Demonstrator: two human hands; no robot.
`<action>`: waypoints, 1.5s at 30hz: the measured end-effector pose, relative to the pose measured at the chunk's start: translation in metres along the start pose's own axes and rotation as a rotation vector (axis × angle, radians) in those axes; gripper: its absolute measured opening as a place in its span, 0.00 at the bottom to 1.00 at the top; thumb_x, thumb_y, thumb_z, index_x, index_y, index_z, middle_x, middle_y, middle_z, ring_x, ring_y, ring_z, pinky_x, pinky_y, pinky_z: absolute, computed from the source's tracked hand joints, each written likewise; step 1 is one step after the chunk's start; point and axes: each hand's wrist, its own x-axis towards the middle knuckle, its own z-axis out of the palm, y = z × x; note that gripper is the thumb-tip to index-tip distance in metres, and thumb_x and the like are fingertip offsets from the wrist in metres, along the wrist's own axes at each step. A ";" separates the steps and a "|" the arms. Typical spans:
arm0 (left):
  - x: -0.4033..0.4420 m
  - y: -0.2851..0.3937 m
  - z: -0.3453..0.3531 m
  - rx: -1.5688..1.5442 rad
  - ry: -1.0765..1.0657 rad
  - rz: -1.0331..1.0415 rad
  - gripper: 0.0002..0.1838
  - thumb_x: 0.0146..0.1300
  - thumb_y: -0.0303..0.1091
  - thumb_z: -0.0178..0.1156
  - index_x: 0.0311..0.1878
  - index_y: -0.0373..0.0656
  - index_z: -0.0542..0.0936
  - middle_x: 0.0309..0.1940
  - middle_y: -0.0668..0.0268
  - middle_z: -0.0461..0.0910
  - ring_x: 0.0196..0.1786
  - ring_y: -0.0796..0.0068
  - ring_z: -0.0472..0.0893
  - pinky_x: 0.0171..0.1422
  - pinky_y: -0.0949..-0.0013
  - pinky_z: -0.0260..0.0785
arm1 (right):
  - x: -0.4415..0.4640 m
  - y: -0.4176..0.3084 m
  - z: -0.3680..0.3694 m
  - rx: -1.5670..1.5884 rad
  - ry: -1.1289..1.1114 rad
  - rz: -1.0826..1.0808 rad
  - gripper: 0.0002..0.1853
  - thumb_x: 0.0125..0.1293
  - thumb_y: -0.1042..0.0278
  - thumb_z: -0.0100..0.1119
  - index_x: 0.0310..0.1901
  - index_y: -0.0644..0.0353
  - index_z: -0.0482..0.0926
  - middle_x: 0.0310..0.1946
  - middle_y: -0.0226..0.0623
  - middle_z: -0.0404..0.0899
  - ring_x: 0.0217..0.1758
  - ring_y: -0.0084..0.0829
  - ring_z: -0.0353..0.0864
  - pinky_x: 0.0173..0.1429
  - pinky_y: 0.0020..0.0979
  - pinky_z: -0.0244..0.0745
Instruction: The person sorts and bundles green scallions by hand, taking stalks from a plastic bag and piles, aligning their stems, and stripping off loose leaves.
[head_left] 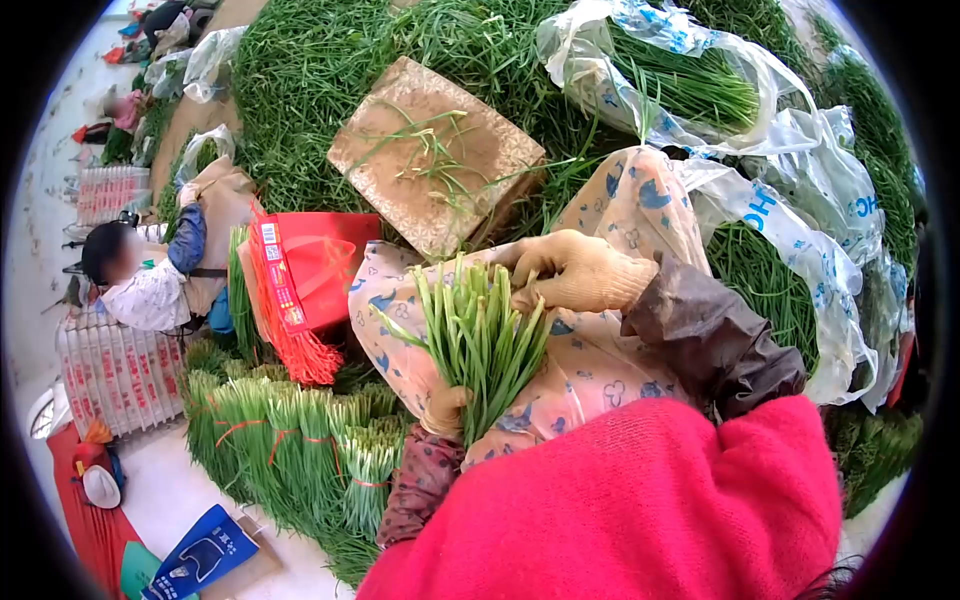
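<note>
A loose bunch of green stalks (480, 345) with pale cut ends stands tilted over my lap, which a patterned cloth (620, 365) covers. My left hand (445, 408), in a tan glove, is wrapped round the lower part of the bunch. At its upper right side, my right hand (575, 272), gloved too, has its fingers curled against the stalks near the cut ends. The stalks hide part of the left hand's fingers. In front of my knees lies a dirt-covered board (430, 150) with a few loose stalks on it.
Loose greens (300, 110) are heaped ahead. Plastic bags (790, 240) of greens stand at the right. A red bag (318, 265) with red ties (300, 350) sits left of my lap, above banded bunches (290, 440). Another person (150, 285) sits at the far left by stacked crates (120, 370).
</note>
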 end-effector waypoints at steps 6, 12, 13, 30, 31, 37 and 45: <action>0.002 -0.004 -0.009 0.027 0.000 0.029 0.36 0.48 0.33 0.69 0.61 0.32 0.68 0.49 0.54 0.79 0.47 0.61 0.82 0.49 0.61 0.80 | 0.029 -0.025 -0.040 0.184 0.481 -0.040 0.11 0.60 0.61 0.66 0.38 0.61 0.85 0.43 0.39 0.83 0.45 0.26 0.81 0.52 0.28 0.77; 0.002 -0.003 -0.009 0.103 0.026 0.048 0.33 0.48 0.30 0.65 0.60 0.32 0.70 0.48 0.55 0.79 0.45 0.63 0.82 0.47 0.64 0.79 | 0.050 -0.112 -0.113 -0.004 0.959 -0.321 0.30 0.63 0.59 0.63 0.62 0.67 0.67 0.51 0.45 0.78 0.49 0.30 0.78 0.50 0.28 0.74; 0.000 -0.003 -0.009 0.126 0.032 0.058 0.33 0.48 0.30 0.65 0.60 0.32 0.70 0.49 0.56 0.79 0.45 0.63 0.82 0.48 0.64 0.79 | 0.055 -0.115 -0.111 -0.272 1.041 -0.238 0.31 0.64 0.61 0.62 0.65 0.65 0.64 0.53 0.44 0.78 0.51 0.30 0.78 0.50 0.28 0.74; 0.007 -0.002 0.000 0.114 0.031 0.054 0.38 0.44 0.32 0.68 0.63 0.34 0.69 0.53 0.57 0.78 0.51 0.63 0.80 0.57 0.63 0.74 | -0.016 -0.038 0.005 -0.195 0.031 -0.015 0.16 0.57 0.63 0.64 0.45 0.62 0.82 0.64 0.45 0.69 0.55 0.41 0.78 0.56 0.34 0.73; 0.006 -0.002 0.001 0.113 0.033 0.057 0.38 0.44 0.32 0.68 0.63 0.34 0.69 0.53 0.57 0.78 0.51 0.63 0.80 0.57 0.63 0.74 | -0.016 -0.039 0.004 -0.195 0.028 -0.016 0.16 0.57 0.63 0.64 0.45 0.62 0.82 0.64 0.45 0.69 0.55 0.41 0.78 0.56 0.34 0.73; 0.003 0.010 0.023 0.094 0.019 0.024 0.36 0.45 0.25 0.63 0.63 0.35 0.69 0.53 0.57 0.78 0.53 0.62 0.80 0.58 0.62 0.73 | -0.016 -0.033 0.002 -0.116 -0.058 -0.006 0.13 0.59 0.64 0.63 0.40 0.65 0.81 0.60 0.45 0.73 0.44 0.36 0.83 0.50 0.32 0.76; 0.001 0.007 0.025 0.169 0.057 0.100 0.34 0.46 0.20 0.62 0.62 0.37 0.70 0.52 0.62 0.79 0.53 0.67 0.79 0.59 0.65 0.71 | -0.007 -0.037 -0.006 -0.049 0.614 -0.379 0.08 0.58 0.70 0.66 0.32 0.66 0.80 0.54 0.50 0.77 0.50 0.40 0.81 0.52 0.33 0.76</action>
